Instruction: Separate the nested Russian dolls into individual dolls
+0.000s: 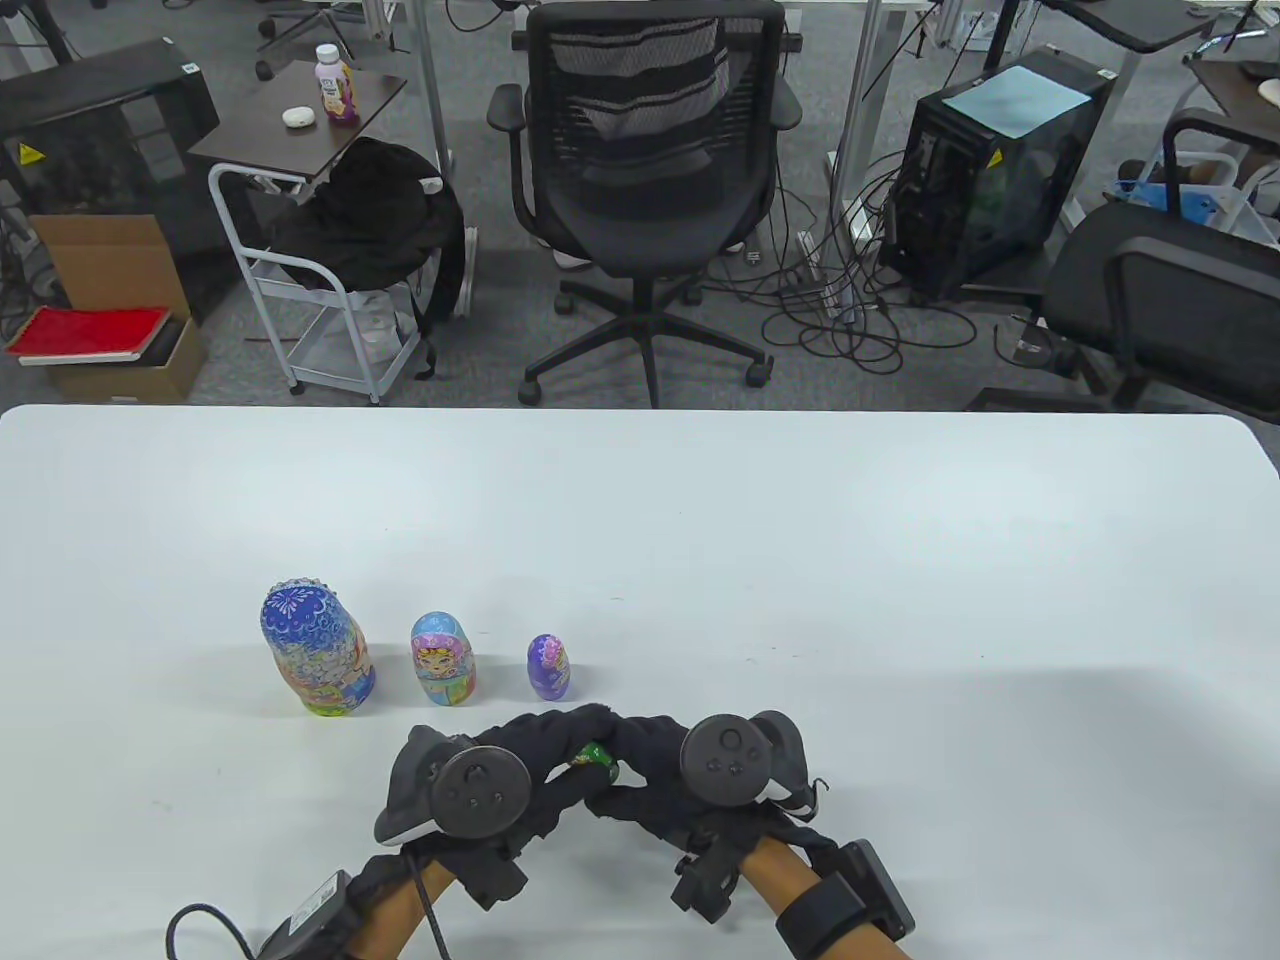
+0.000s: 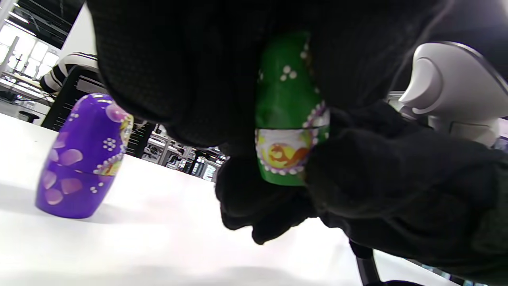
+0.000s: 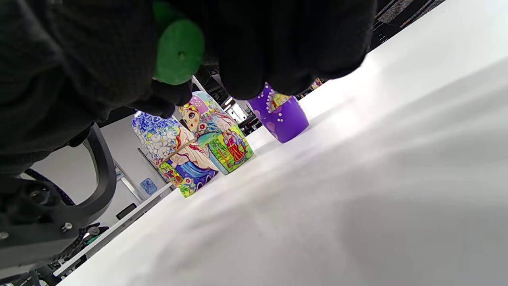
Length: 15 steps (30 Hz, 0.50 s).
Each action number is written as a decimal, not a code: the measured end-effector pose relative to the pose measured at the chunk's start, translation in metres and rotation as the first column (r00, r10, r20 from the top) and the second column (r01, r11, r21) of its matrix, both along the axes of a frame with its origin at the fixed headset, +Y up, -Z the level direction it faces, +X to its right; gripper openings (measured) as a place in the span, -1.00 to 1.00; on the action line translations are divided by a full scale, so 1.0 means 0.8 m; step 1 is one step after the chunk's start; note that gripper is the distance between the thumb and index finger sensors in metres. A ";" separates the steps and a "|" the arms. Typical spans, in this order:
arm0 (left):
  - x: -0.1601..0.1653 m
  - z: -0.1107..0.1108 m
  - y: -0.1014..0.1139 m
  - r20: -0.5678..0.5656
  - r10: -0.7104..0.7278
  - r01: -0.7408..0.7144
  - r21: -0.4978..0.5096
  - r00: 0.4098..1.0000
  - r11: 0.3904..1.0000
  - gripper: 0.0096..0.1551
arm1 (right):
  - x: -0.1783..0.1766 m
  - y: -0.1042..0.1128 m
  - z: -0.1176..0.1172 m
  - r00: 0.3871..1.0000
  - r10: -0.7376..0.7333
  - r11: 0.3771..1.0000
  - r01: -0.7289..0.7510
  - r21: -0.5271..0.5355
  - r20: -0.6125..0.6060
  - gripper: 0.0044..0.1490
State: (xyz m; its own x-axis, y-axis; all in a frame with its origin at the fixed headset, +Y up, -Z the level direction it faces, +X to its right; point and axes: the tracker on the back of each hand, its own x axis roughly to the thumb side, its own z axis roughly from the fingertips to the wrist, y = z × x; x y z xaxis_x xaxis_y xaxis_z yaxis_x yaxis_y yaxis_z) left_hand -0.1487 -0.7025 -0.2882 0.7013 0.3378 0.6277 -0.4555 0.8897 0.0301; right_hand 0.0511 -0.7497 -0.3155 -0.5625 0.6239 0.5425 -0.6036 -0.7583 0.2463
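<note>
Green doll (image 2: 291,119) held above table (image 1: 900,560) between both hands, seam still closed. Top grasped by left hand (image 1: 470,790), base by right hand (image 1: 720,770). Step judged: fourth shell being opened. Next move: twist and pull halves apart. Purple doll (image 1: 549,667), pink-blue doll (image 1: 442,660), largest blue doll (image 1: 316,648) stood in row just beyond.

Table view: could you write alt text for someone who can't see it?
Two gloved hands, left hand and right hand, hold a small green doll between them above a white table. Behind stand three dolls in descending size: blue doll, pink-faced doll, purple doll.
</note>
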 end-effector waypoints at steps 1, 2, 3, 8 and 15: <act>-0.001 0.001 0.001 0.003 -0.007 0.007 0.004 1.000 1.000 -0.35 | 0.000 0.000 0.001 1.000 -0.009 1.000 0.009 0.003 -0.002 -0.06; -0.001 0.002 0.003 0.020 -0.010 0.010 0.005 1.000 1.000 -0.35 | -0.001 0.000 0.001 1.000 -0.023 1.000 0.023 -0.002 -0.009 -0.08; -0.002 0.003 0.004 0.032 -0.011 0.011 0.001 0.999 1.000 -0.35 | -0.002 0.000 0.002 0.999 -0.034 0.999 0.034 -0.012 -0.014 -0.08; -0.008 0.008 0.009 0.071 -0.011 0.011 -0.003 0.997 1.000 -0.36 | -0.007 -0.003 0.000 0.993 -0.094 0.989 0.084 -0.119 -0.078 -0.10; -0.017 0.011 0.019 0.078 -0.004 0.001 0.031 0.997 1.000 -0.34 | -0.009 -0.006 -0.001 0.988 -0.111 0.981 0.091 -0.170 -0.108 -0.12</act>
State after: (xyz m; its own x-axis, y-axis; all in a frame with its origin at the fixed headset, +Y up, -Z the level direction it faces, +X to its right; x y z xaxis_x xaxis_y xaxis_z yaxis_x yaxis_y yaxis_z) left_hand -0.1624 -0.6875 -0.2792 0.6504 0.3156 0.6909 -0.4555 0.8900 0.0222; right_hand 0.0442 -0.7541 -0.3165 -0.4311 0.7601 0.4862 -0.6351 -0.6384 0.4349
